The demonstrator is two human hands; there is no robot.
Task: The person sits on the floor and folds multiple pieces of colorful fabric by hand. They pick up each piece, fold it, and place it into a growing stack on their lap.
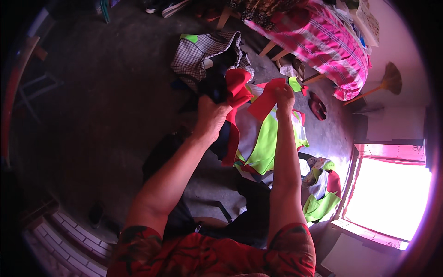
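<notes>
My left hand [213, 116] is closed around a bunched red cloth [239, 85], whose long strip hangs down past the wrist. A dark bundle [213, 87] rises just above that fist; I cannot make out what it is. To the right, my right hand [285, 98] pinches a flat red cloth piece [267, 100] by its edge, held apart from the left hand. Below the hands lie bright yellow-green cloth pieces [262, 147] on a greyish cloth [248, 134]. Just beyond the left hand, a checked cloth [190, 57] lies crumpled.
A pink plaid cloth [318, 34] drapes over wooden-legged furniture at the far right. A broom [390, 81] leans on the wall. More cloth scraps [320, 205] are heaped by the bright window [387, 198]. A sandal [317, 106] and dark shoes [174, 8] rest on the floor.
</notes>
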